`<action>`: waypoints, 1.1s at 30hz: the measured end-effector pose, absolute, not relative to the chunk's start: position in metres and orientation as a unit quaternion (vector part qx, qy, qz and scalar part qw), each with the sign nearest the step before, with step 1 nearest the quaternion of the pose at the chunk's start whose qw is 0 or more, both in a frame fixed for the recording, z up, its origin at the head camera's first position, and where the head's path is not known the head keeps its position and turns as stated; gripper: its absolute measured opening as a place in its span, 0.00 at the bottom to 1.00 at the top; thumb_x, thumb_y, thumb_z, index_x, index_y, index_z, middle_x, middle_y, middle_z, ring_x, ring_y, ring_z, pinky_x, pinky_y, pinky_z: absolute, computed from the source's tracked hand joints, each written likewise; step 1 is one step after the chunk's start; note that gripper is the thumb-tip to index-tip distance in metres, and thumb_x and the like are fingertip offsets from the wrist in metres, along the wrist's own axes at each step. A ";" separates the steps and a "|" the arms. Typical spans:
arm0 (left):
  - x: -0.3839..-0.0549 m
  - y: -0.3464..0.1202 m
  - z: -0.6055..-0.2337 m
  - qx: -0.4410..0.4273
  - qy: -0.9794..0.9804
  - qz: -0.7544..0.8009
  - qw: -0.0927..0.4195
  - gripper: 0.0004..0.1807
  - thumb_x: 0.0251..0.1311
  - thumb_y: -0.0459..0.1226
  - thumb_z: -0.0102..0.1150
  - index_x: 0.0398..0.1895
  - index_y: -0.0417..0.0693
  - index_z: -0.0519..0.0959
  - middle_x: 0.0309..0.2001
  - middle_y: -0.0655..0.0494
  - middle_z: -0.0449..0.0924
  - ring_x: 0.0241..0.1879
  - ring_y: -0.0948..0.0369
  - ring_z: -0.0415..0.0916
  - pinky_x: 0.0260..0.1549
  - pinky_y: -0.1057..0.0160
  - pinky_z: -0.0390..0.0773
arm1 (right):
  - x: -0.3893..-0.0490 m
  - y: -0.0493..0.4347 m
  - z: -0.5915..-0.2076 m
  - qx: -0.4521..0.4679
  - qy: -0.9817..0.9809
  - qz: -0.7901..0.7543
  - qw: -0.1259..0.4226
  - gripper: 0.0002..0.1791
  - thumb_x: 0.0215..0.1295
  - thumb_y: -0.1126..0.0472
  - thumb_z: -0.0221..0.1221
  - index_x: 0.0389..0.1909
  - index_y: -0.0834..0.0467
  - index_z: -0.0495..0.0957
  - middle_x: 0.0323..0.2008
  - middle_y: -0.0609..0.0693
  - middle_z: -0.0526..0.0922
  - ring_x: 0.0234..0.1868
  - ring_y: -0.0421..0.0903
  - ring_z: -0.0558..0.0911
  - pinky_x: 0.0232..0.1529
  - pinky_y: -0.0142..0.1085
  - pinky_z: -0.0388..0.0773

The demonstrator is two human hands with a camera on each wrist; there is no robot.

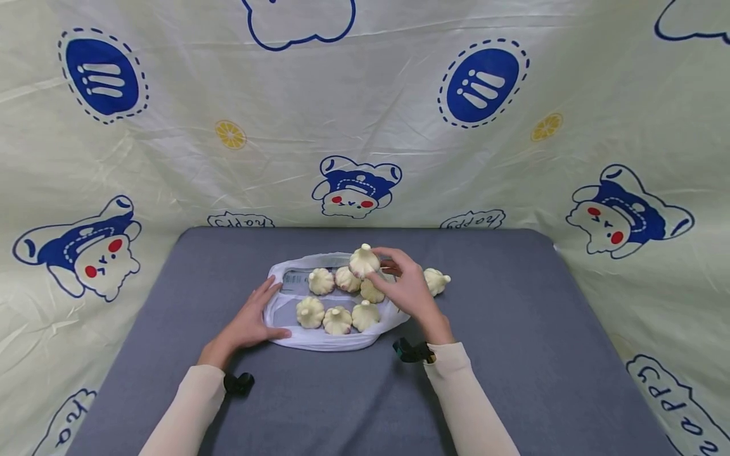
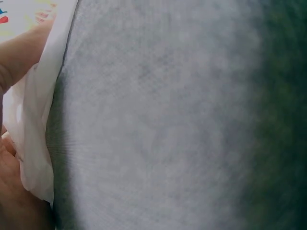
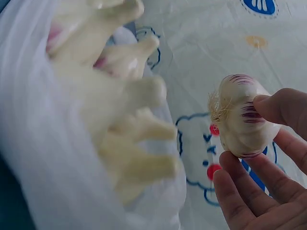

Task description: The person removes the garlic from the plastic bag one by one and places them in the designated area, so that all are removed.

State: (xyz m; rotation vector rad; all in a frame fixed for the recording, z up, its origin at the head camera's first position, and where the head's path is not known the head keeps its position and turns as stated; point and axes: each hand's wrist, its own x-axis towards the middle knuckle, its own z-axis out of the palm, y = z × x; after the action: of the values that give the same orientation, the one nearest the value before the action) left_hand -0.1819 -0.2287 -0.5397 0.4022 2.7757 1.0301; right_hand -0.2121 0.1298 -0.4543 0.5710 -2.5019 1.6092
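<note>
In the head view, a white plastic bag (image 1: 331,344) lies opened out on the table, its rim spread into an oval. Several garlic bulbs (image 1: 338,320) sit inside, most with their stems upward. My right hand (image 1: 412,288) pinches one garlic bulb (image 1: 364,261) between thumb and fingers, above the bag's back right part. Purple streaks and root hairs show on this held bulb (image 3: 244,117) in the right wrist view. My left hand (image 1: 246,323) rests spread along the bag's left side, thumb at the front rim, fingers straight at the left edge.
Another garlic bulb (image 1: 436,282) lies on the table just right of the bag, behind my right wrist. A grey cloth covers the table (image 1: 513,367). A printed curtain (image 1: 388,95) hangs behind it and along both sides.
</note>
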 end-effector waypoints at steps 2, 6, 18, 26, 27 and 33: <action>-0.182 -0.229 -0.540 0.134 0.926 0.346 0.075 0.61 0.46 0.53 0.80 0.80 0.40 0.57 0.83 0.40 0.44 0.79 0.30 0.41 0.74 0.27 0.45 | -0.212 0.138 -0.457 0.183 -0.825 0.531 0.059 0.24 0.67 0.60 0.68 0.64 0.54 0.78 0.62 0.55 0.79 0.59 0.56 0.83 0.61 0.51 0.81; -0.181 -0.228 -0.539 0.134 0.925 0.347 0.078 0.61 0.47 0.53 0.80 0.80 0.40 0.57 0.83 0.40 0.44 0.80 0.31 0.40 0.74 0.28 0.44 | -0.211 0.152 -0.460 0.172 -0.827 0.531 0.063 0.25 0.67 0.61 0.68 0.64 0.56 0.77 0.62 0.57 0.78 0.60 0.57 0.83 0.62 0.51 0.81; -0.181 -0.228 -0.537 0.129 0.926 0.345 0.084 0.61 0.47 0.53 0.80 0.80 0.40 0.56 0.84 0.40 0.42 0.80 0.31 0.38 0.75 0.29 0.41 | -0.202 0.188 -0.466 0.115 -0.833 0.531 0.100 0.29 0.66 0.67 0.67 0.67 0.61 0.74 0.64 0.62 0.78 0.61 0.61 0.82 0.61 0.51 0.81; -0.181 -0.227 -0.536 0.134 0.927 0.342 0.080 0.61 0.47 0.53 0.80 0.80 0.39 0.56 0.84 0.39 0.41 0.80 0.31 0.39 0.76 0.30 0.40 | -0.193 0.216 -0.469 0.078 -0.833 0.532 0.128 0.27 0.65 0.66 0.69 0.65 0.62 0.76 0.63 0.62 0.79 0.60 0.59 0.83 0.59 0.43 0.81; -0.181 -0.227 -0.536 0.134 0.926 0.342 0.081 0.61 0.48 0.53 0.79 0.80 0.39 0.56 0.84 0.39 0.41 0.80 0.31 0.38 0.76 0.30 0.40 | -0.192 0.219 -0.469 0.076 -0.832 0.533 0.133 0.27 0.65 0.66 0.69 0.65 0.63 0.76 0.62 0.62 0.79 0.60 0.60 0.83 0.59 0.41 0.82; -0.182 -0.227 -0.536 0.125 0.925 0.346 0.090 0.61 0.48 0.54 0.79 0.81 0.41 0.55 0.84 0.41 0.41 0.80 0.32 0.37 0.75 0.29 0.41 | -0.188 0.231 -0.471 0.058 -0.829 0.532 0.164 0.27 0.64 0.69 0.69 0.64 0.64 0.76 0.62 0.62 0.80 0.57 0.53 0.84 0.56 0.27 0.81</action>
State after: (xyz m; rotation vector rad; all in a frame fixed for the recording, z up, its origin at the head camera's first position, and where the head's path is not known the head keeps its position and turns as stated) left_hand -0.1817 -0.2275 -0.5363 0.3726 2.7515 1.0290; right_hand -0.1884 0.2306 -0.4709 0.1639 -2.3623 1.5159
